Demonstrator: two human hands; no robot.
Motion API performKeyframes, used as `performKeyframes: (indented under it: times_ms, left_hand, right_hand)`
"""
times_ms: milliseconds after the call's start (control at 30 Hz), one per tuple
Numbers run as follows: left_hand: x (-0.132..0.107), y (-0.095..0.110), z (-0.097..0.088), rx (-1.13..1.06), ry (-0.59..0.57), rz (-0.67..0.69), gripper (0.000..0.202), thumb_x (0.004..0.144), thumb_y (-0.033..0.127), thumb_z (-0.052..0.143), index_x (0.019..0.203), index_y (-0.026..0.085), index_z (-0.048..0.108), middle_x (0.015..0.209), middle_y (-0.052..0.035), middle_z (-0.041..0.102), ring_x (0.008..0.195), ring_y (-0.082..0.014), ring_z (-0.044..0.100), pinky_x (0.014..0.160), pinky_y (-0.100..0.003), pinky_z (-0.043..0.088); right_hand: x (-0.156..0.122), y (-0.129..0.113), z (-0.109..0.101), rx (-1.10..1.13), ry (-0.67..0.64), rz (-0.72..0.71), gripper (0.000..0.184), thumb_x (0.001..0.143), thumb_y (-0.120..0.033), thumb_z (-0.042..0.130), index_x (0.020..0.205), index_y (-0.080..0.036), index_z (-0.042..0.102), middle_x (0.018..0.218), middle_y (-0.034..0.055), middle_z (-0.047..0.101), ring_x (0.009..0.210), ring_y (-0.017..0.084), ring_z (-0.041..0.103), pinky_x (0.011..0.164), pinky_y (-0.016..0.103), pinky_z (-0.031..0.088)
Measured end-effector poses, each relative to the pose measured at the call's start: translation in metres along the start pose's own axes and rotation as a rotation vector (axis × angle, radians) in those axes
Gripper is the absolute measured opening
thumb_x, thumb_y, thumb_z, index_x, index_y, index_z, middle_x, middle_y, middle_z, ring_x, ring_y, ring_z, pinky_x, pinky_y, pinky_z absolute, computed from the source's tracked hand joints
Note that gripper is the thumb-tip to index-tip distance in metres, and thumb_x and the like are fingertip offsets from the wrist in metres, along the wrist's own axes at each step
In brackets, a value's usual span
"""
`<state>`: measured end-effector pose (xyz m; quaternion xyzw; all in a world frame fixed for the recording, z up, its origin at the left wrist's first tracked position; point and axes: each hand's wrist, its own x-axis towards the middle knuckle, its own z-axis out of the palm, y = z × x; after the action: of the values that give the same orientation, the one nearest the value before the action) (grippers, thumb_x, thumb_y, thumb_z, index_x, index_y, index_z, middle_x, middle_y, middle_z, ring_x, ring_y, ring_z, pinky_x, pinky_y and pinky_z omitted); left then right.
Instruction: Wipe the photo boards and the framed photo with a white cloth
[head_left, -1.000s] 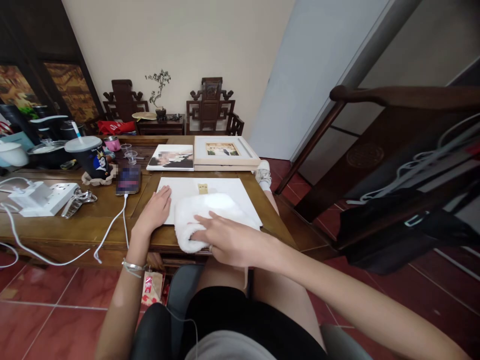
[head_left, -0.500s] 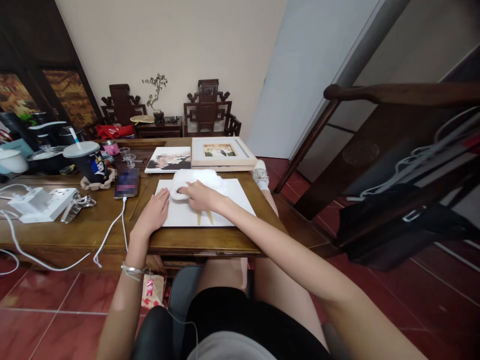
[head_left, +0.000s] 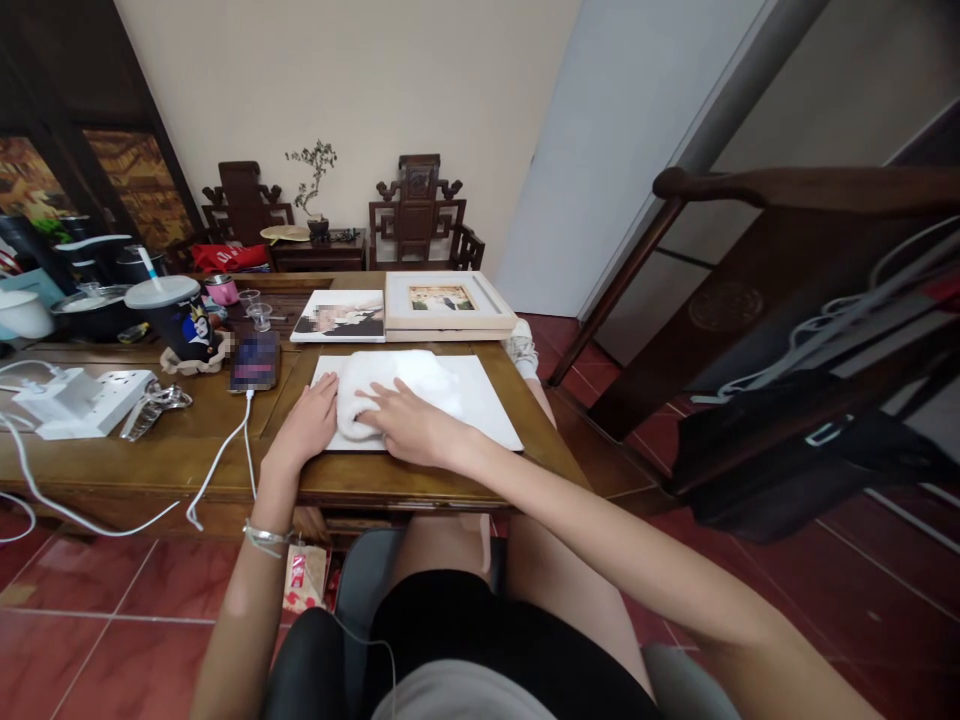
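Observation:
A flat white board (head_left: 487,405), perhaps a canvas panel, lies at the near edge of the wooden table. On top of it is a fluffy white cloth (head_left: 405,370), folded into a pad. My right hand (head_left: 416,422) presses down on the cloth from the near side, its fingers spread over the top and one tucked at a fold by the left end. My left hand (head_left: 309,420) rests flat at the board's left edge, fingers stretched out and holding nothing. The cloth and my right hand hide much of the board's surface.
Behind the board lie a picture print (head_left: 339,316) and a pale framed picture (head_left: 450,305). To the left are a phone (head_left: 255,362) on a charging cable, a dark cup (head_left: 176,320) with a straw, clear clips (head_left: 155,408) and a white power strip (head_left: 90,400).
My right hand and the cloth have moved toward me over the board, covering the tan marks seen near its front edge before. The fingers have spread wider. My left hand has stayed put.

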<state>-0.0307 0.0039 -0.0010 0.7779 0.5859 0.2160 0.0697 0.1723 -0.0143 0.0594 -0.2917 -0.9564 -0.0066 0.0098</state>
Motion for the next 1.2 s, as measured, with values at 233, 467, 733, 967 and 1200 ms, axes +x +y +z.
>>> performKeyframes:
  times_ms: [233, 467, 733, 967, 1200]
  left_hand:
    - [-0.002, 0.003, -0.004, -0.003, -0.015, -0.002, 0.050, 0.096, 0.026, 0.026, 0.140, 0.009, 0.045, 0.152, -0.0176, 0.038, 0.144, -0.0245, 0.030, 0.118, -0.049, 0.021]
    - [-0.001, 0.002, -0.001, 0.007, -0.001, 0.007, 0.049, 0.096, 0.024, 0.027, 0.139, 0.011, 0.045, 0.151, -0.0168, 0.039, 0.144, -0.0239, 0.031, 0.118, -0.048, 0.022]
    - [0.001, -0.003, 0.002, -0.008, 0.006, 0.001, 0.049, 0.095, 0.026, 0.027, 0.138, 0.011, 0.046, 0.151, -0.0163, 0.040, 0.143, -0.0249, 0.032, 0.118, -0.049, 0.024]
    - [0.002, 0.003, -0.004, -0.095, 0.208, 0.040, 0.050, 0.095, 0.031, 0.028, 0.130, 0.007, 0.055, 0.141, -0.0188, 0.053, 0.132, -0.0255, 0.048, 0.115, -0.045, 0.033]
    - [-0.001, 0.017, -0.015, -0.373, 0.412, -0.030, 0.056, 0.100, 0.045, 0.024, 0.135, 0.010, 0.051, 0.139, -0.0146, 0.055, 0.130, -0.0227, 0.050, 0.114, -0.040, 0.035]
  right_hand:
    - [-0.047, -0.037, -0.023, 0.114, -0.083, -0.103, 0.050, 0.074, 0.002, 0.046, 0.119, -0.011, 0.064, 0.146, 0.0175, 0.048, 0.137, 0.033, 0.038, 0.109, 0.055, 0.032]
    - [-0.044, -0.030, -0.019, 0.169, -0.059, -0.023, 0.049, 0.077, 0.001, 0.043, 0.120, -0.012, 0.064, 0.125, 0.0203, 0.062, 0.130, 0.028, 0.048, 0.108, 0.048, 0.033]
    - [0.010, 0.014, -0.003, 0.084, -0.015, 0.150, 0.053, 0.080, -0.001, 0.043, 0.131, -0.009, 0.056, 0.122, 0.0206, 0.063, 0.132, 0.031, 0.045, 0.106, 0.047, 0.034]
    - [0.045, 0.026, 0.008, 0.018, 0.076, 0.217, 0.046, 0.083, -0.005, 0.041, 0.126, -0.010, 0.058, 0.127, 0.0213, 0.059, 0.125, 0.035, 0.047, 0.102, 0.056, 0.034]
    - [0.047, 0.001, 0.013, -0.013, 0.130, 0.026, 0.047, 0.082, -0.004, 0.043, 0.125, -0.012, 0.059, 0.146, 0.0157, 0.047, 0.136, 0.034, 0.037, 0.109, 0.059, 0.028]
